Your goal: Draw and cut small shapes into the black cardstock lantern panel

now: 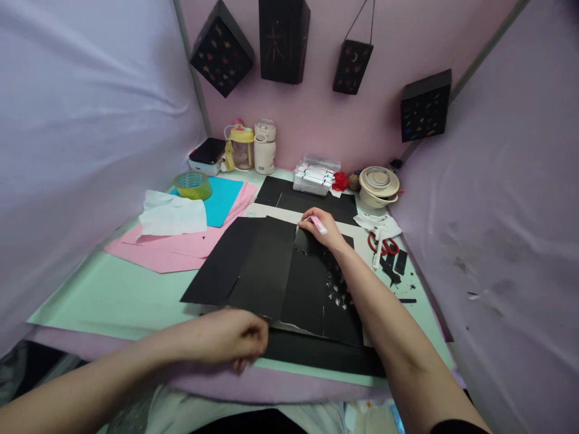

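A large folded sheet of black card (262, 271) lies in front of me, with small star-like cut-outs showing pale on its right side. My right hand (321, 226) rests at the card's far edge. It grips a small pink-and-white tool shaped like a craft knife (319, 225); its tip is hidden. My left hand (237, 337) is at the card's near edge, slightly blurred, with its fingers curled and nothing visible in them. Under the folded card, another black sheet (316, 355) and part of a pale board (359, 241) show.
Pink sheets (158, 256), blue paper (226, 196), a tissue (172, 214) and a tape roll (193, 185) lie left. Behind stand bottles (265, 150) and a marker case (313, 176). Red-handled scissors (383, 244), black scraps (389, 271) and a lidded bowl (379, 187) are right. Black boxes (284, 42) hang above.
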The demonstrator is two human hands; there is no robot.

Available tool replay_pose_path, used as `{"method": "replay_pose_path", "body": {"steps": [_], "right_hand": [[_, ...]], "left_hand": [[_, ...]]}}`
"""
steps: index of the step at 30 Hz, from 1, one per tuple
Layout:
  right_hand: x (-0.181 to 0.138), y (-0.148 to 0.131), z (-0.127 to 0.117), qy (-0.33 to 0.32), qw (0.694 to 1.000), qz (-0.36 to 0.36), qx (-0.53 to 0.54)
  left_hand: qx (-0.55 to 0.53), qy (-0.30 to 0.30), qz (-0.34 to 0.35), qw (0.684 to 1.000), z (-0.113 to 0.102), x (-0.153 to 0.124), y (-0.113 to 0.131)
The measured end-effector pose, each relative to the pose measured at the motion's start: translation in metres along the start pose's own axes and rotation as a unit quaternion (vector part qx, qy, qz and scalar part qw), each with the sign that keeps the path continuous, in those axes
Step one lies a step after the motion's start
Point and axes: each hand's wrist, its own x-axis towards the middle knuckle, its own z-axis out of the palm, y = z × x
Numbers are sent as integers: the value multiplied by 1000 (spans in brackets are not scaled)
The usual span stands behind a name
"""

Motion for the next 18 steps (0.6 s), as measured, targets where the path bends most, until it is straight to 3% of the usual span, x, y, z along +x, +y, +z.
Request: {"method": "replay_pose_path", "body": {"steps": [3, 6, 8, 11, 13, 16, 18], "right_hand": [[-8, -5, 1, 18, 999, -11, -25], [-18, -17, -8, 73, 996, -30, -34], [-29, -24, -18, 85, 995, -35, -30], [-53, -27, -32, 67, 997, -17, -33], [-70, -22, -37, 56, 997, -10, -42], [-89, -9, -35, 89, 994, 16, -63], [-95, -2, -29, 76, 994, 29, -74]], "left_hand": [[-70, -50, -13, 996, 2, -30, 4], [-93, 30, 28, 995, -22, -43, 18], [-99, 117, 64, 986, -48, -36, 32], [-67, 227, 138, 962, -88, -4, 56], [-51, 265, 182, 945, -109, 28, 74], [-57, 277, 230, 931, -128, 85, 103], [-45, 266, 243, 932, -133, 126, 125]]}}
